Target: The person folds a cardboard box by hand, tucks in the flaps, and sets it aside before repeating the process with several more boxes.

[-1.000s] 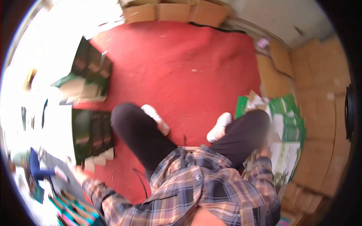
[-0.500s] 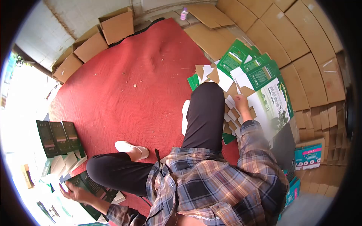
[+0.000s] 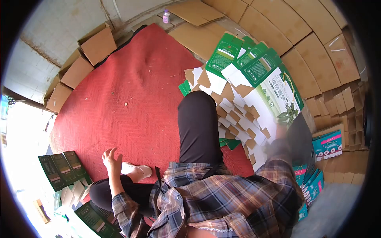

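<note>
Raised over the red carpet, near my left knee, my left hand [image 3: 112,159] has its fingers loosely curved and apart, with nothing in them. My right hand [image 3: 281,129] is smeared by motion at the lower right of a fanned pile of flat cartons. Its fingers cannot be made out, nor whether they hold anything. A white carton panel [image 3: 268,101] with green printing lies just above that hand. Green carton panels [image 3: 258,69] overlap along the top of the pile. White and brown flaps [image 3: 238,119] stick out on its left side, beside my right knee.
Dark green printed cartons [image 3: 63,170] stand at the left, with more dark cartons [image 3: 95,218] below. Open brown boxes [image 3: 97,45] line the far wall. Stacked brown boxes [image 3: 278,23] fill the right. Teal bags [image 3: 311,186] stand beside me. A small bottle [image 3: 166,16] is at the back.
My left hand has moved up and right, away from the dark cartons. My right hand has gone from the flaps to the pile's lower right. The whole view has shifted slightly.
</note>
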Demonstrator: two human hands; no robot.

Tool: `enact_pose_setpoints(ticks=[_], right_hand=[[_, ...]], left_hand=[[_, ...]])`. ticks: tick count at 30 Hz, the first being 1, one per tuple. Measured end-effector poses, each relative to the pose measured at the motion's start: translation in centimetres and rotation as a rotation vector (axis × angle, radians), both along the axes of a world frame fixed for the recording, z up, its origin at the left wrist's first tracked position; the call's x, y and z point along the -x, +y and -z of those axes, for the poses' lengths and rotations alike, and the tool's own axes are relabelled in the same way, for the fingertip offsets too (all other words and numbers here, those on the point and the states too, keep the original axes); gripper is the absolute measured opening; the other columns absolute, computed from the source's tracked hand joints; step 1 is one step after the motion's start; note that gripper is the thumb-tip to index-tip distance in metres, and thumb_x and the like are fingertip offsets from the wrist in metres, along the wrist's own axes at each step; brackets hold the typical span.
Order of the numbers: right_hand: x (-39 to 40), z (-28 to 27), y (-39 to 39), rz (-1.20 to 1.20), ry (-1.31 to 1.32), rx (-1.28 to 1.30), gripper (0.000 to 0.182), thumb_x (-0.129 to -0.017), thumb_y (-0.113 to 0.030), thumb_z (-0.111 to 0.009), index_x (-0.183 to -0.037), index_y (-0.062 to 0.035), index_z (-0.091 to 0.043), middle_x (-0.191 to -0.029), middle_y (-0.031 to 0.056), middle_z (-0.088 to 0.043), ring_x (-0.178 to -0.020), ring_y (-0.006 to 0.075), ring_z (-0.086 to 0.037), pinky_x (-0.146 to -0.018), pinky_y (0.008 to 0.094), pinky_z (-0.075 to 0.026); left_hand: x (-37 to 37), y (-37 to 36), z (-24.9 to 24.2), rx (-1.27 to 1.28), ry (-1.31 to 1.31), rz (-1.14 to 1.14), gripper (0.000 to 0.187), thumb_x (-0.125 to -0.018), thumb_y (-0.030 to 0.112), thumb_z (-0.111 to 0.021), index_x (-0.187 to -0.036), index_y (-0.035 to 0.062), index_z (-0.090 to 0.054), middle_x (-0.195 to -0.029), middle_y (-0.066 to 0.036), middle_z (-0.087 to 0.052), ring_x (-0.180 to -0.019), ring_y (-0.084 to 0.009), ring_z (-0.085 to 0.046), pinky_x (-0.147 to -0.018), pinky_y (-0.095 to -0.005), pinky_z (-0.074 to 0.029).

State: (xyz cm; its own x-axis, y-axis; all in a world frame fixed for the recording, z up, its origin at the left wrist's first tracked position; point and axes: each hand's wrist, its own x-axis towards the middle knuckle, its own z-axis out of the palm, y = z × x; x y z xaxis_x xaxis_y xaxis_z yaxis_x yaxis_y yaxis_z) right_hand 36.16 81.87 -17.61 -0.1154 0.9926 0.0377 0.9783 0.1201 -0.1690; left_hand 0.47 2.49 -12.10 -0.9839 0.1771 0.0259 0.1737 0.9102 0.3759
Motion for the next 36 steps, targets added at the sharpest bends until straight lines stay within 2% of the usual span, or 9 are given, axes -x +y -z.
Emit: enact_pose_setpoints(ticks=[2,6,10,15,18,19,21,24,36], right_hand=[[-1.5,0.6,-0.3,-0.103,0.073,0.131,0.057,-0.076,-0.041,-0.067,-0.114,0.0018,-0.059,-0.116,0.0262,-0.058,-0.109,0.0392,-0.056,-0.092,0.0444,-0.044],[-5.9,5.0,1.5,-0.008,0.093,-0.108,0.049,-0.077,-0.038,-0.067,-0.093,0.0089,-0.065,-0.093,0.0292,-0.065,-0.095,0.0421,-0.061,-0.086,0.0438,-0.045],[-5.5,5.1,2.5,0.023,0.440,0.065,0.044,-0.078,-0.033,-0.068,-0.086,0.0106,-0.067,-0.091,0.0268,-0.067,-0.089,0.0359,-0.064,-0.080,0.0389,-0.048],[-6.2,3.2,2.2,-0.088,0.415,0.111,0.058,-0.077,-0.041,-0.071,-0.103,0.0107,-0.063,-0.102,0.0208,-0.066,-0.089,0.0298,-0.065,-0.080,0.0384,-0.048],[-3.6,-5.3,-3.6,-0.053,0.274,0.293,0.063,-0.083,-0.051,-0.062,-0.108,0.0070,-0.061,-0.107,0.0171,-0.065,-0.093,0.0285,-0.063,-0.085,0.0373,-0.048],[-2.4,-8.0,-6.1,-0.014,0.743,0.485,0.063,-0.085,-0.053,-0.058,-0.112,0.0048,-0.060,-0.110,0.0161,-0.064,-0.097,0.0287,-0.062,-0.088,0.0380,-0.046],[-2.8,-8.8,-5.3,0.099,1.355,0.864,0.062,-0.090,-0.054,-0.051,-0.122,-0.0005,-0.055,-0.118,0.0135,-0.061,-0.105,0.0298,-0.059,-0.096,0.0405,-0.043],[-4.0,-10.8,-4.0,0.073,1.431,1.018,0.063,-0.091,-0.052,-0.049,-0.124,0.0015,-0.052,-0.121,0.0145,-0.059,-0.109,0.0302,-0.057,-0.097,0.0411,-0.042],[-0.7,-17.5,-4.9,-0.016,1.646,0.963,0.068,-0.090,-0.051,-0.051,-0.125,0.0076,-0.049,-0.121,0.0183,-0.058,-0.108,0.0320,-0.058,-0.097,0.0400,-0.043]], left_hand=[[0.2,-0.3,0.4,0.006,-0.012,-0.013,0.043,-0.067,0.014,-0.074,-0.109,0.0125,-0.064,-0.112,-0.012,-0.057,-0.109,-0.0339,-0.048,-0.093,-0.0450,-0.042],[-0.2,-0.5,1.0,0.038,-0.075,-0.033,0.040,-0.070,0.013,-0.072,-0.109,0.0099,-0.064,-0.110,-0.014,-0.059,-0.106,-0.0347,-0.050,-0.091,-0.0448,-0.043],[-0.5,-1.1,1.6,0.018,-0.110,-0.034,0.040,-0.071,0.014,-0.072,-0.109,0.0074,-0.064,-0.106,-0.014,-0.060,-0.103,-0.0339,-0.053,-0.089,-0.0434,-0.044],[-1.0,-1.1,1.7,-0.007,-0.179,-0.067,0.040,-0.070,0.012,-0.072,-0.109,0.0044,-0.063,-0.101,-0.014,-0.060,-0.092,-0.0288,-0.059,-0.082,-0.0375,-0.049],[-1.1,-0.5,0.7,-0.053,-0.223,-0.083,0.040,-0.071,0.011,-0.071,-0.109,0.0033,-0.063,-0.097,-0.015,-0.061,-0.083,-0.0264,-0.061,-0.075,-0.0357,-0.050],[-1.3,-0.3,0.6,-0.054,-0.244,-0.093,0.040,-0.072,0.011,-0.070,-0.110,0.0029,-0.063,-0.094,-0.014,-0.062,-0.079,-0.0250,-0.062,-0.072,-0.0347,-0.051],[-1.3,0.0,0.8,-0.062,-0.252,-0.071,0.039,-0.072,0.012,-0.069,-0.110,0.0033,-0.063,-0.093,-0.014,-0.062,-0.077,-0.0246,-0.062,-0.071,-0.0346,-0.051],[-1.0,0.3,0.5,-0.071,-0.265,-0.042,0.038,-0.073,0.013,-0.068,-0.109,0.0035,-0.064,-0.090,-0.014,-0.063,-0.076,-0.0242,-0.062,-0.070,-0.0343,-0.051],[-0.1,1.1,-1.0,-0.219,-0.144,0.021,0.039,-0.073,0.008,-0.069,-0.111,0.0039,-0.062,-0.089,-0.013,-0.062,-0.074,-0.0235,-0.062,-0.068,-0.0339,-0.051]])
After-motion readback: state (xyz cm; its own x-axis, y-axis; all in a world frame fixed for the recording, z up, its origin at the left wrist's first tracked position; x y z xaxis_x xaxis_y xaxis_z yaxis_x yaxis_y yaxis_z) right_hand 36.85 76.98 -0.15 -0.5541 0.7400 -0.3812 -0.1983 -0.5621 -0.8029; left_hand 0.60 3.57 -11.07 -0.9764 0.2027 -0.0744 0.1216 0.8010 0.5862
